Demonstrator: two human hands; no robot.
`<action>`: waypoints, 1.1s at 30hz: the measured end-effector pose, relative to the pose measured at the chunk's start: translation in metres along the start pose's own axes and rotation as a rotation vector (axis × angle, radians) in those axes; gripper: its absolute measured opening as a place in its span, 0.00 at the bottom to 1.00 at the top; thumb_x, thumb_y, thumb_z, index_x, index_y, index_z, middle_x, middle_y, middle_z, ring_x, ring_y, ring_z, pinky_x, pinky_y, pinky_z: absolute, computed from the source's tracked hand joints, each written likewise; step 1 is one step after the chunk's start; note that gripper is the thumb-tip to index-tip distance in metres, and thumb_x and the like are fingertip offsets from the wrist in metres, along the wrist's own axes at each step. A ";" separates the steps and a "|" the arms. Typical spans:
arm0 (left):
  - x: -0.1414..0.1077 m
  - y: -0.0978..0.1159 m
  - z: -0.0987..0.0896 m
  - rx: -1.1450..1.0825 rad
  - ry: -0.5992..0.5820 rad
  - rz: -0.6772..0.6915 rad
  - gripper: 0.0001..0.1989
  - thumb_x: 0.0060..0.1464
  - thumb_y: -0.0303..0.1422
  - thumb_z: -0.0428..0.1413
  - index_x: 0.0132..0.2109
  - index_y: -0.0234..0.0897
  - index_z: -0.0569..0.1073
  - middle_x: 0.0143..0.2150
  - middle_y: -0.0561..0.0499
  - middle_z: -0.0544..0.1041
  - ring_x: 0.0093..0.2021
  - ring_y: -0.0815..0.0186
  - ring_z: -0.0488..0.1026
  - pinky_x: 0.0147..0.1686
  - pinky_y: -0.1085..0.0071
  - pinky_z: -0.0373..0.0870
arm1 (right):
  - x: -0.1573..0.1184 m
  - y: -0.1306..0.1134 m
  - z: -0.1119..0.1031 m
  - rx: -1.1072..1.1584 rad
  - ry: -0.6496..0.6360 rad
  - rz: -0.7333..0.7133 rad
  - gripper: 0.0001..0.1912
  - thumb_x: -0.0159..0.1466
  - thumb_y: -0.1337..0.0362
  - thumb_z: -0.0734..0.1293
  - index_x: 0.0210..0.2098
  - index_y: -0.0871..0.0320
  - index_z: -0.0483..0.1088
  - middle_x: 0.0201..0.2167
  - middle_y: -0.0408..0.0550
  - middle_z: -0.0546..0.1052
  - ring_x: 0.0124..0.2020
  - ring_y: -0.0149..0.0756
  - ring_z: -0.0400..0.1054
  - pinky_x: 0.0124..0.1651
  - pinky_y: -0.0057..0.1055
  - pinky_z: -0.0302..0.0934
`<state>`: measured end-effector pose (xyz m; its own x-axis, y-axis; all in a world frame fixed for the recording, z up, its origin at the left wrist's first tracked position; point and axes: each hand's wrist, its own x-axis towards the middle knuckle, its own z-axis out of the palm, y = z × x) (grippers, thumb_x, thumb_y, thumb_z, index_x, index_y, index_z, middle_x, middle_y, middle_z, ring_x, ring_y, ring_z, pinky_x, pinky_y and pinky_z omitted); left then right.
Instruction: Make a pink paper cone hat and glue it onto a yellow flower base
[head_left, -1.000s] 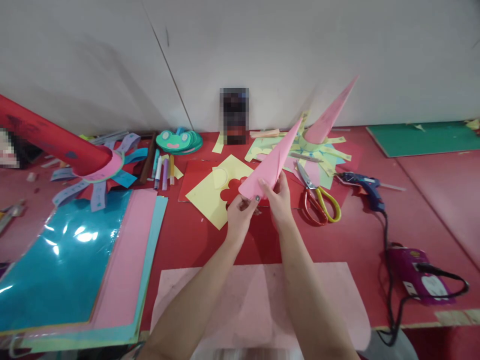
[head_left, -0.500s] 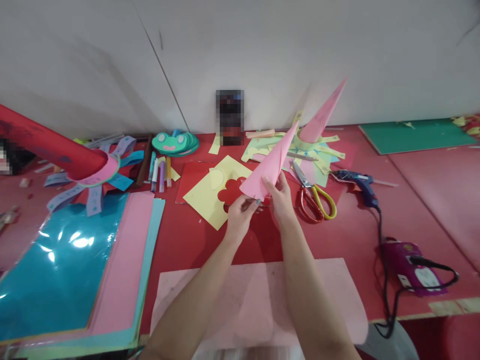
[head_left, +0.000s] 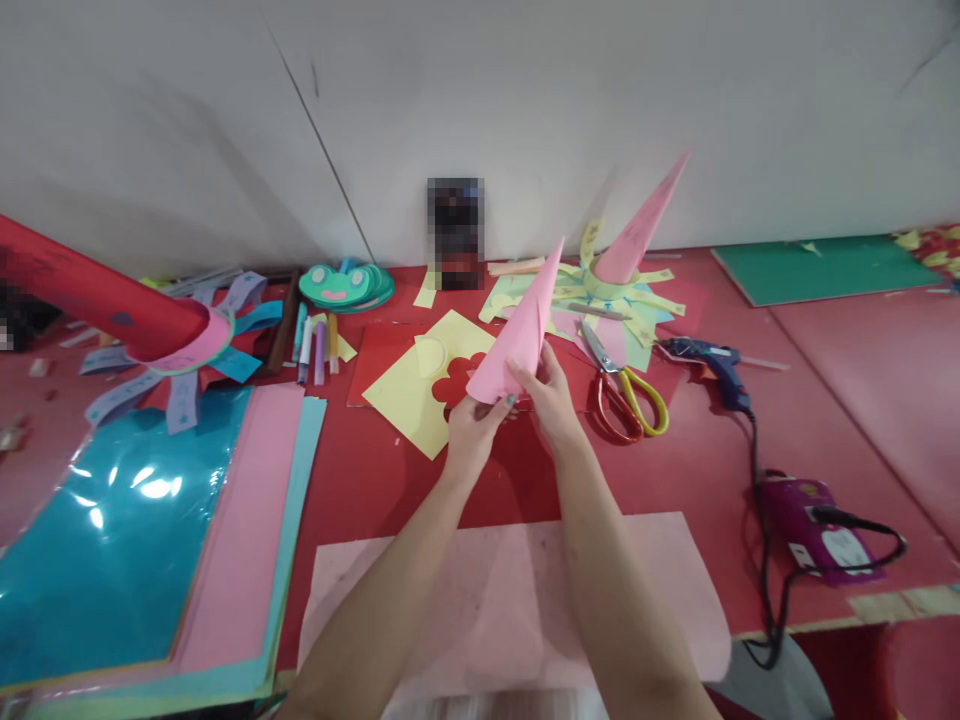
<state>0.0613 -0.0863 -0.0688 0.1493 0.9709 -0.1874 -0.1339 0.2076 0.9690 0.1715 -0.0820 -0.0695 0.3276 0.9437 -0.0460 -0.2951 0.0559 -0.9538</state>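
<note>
Both hands grip a pink paper cone (head_left: 517,345) by its wide lower end, the tip pointing up and a little right. My left hand (head_left: 476,430) is closed at the lower left rim, thumb up against the paper. My right hand (head_left: 549,400) is closed round the right side, its thumb on the front face; the fingers behind are hidden. Behind the cone lie a yellow sheet (head_left: 397,400) and a red scalloped paper flower (head_left: 454,385). Scissors (head_left: 619,385) with one red and one yellow handle lie right of my right hand.
A finished pink cone (head_left: 645,225) with yellow strips stands at the back. To the right are a blue glue gun (head_left: 712,365), its cord and a purple box (head_left: 817,530). Coloured sheets (head_left: 112,540), markers (head_left: 319,350), green frog cutouts (head_left: 345,287) and a red paper tube (head_left: 105,290) occupy the left.
The pink cone has shifted slightly left and its tip has swung more upright. Both hands have moved left with it, still holding its lower end.
</note>
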 end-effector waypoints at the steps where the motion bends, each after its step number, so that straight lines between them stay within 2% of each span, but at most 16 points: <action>1: 0.000 0.000 0.000 0.008 0.002 -0.001 0.12 0.41 0.39 0.63 0.28 0.34 0.74 0.25 0.49 0.79 0.25 0.64 0.77 0.30 0.68 0.74 | 0.000 -0.001 0.000 -0.005 0.001 0.007 0.24 0.54 0.54 0.72 0.48 0.49 0.67 0.46 0.44 0.74 0.49 0.41 0.69 0.50 0.38 0.68; 14: -0.002 -0.001 0.000 0.058 0.016 0.038 0.14 0.46 0.41 0.62 0.33 0.34 0.76 0.26 0.49 0.79 0.27 0.62 0.77 0.31 0.67 0.74 | -0.002 -0.003 0.005 -0.023 0.016 0.029 0.22 0.53 0.55 0.72 0.45 0.50 0.67 0.41 0.43 0.74 0.45 0.39 0.70 0.44 0.36 0.70; 23: -0.005 -0.001 -0.001 0.116 0.053 0.078 0.14 0.48 0.42 0.61 0.34 0.35 0.77 0.24 0.51 0.78 0.27 0.63 0.76 0.30 0.69 0.73 | -0.002 0.000 0.007 -0.019 0.007 0.015 0.22 0.52 0.54 0.72 0.45 0.50 0.68 0.42 0.44 0.74 0.45 0.40 0.69 0.45 0.37 0.70; 29: -0.006 -0.001 -0.002 0.165 0.056 0.113 0.16 0.51 0.43 0.60 0.40 0.36 0.76 0.29 0.50 0.79 0.29 0.63 0.77 0.32 0.69 0.73 | -0.004 -0.002 0.010 -0.008 0.012 0.002 0.19 0.53 0.53 0.72 0.41 0.51 0.68 0.41 0.44 0.74 0.45 0.39 0.70 0.46 0.37 0.69; 33: -0.007 -0.003 -0.002 0.176 0.057 0.127 0.15 0.52 0.43 0.58 0.38 0.36 0.76 0.28 0.50 0.78 0.29 0.63 0.76 0.33 0.69 0.73 | -0.004 -0.002 0.012 0.000 0.011 0.004 0.21 0.52 0.53 0.72 0.42 0.51 0.68 0.41 0.44 0.74 0.44 0.39 0.70 0.45 0.36 0.69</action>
<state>0.0587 -0.0930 -0.0709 0.0856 0.9941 -0.0660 0.0254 0.0641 0.9976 0.1603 -0.0821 -0.0638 0.3367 0.9401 -0.0530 -0.2965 0.0525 -0.9536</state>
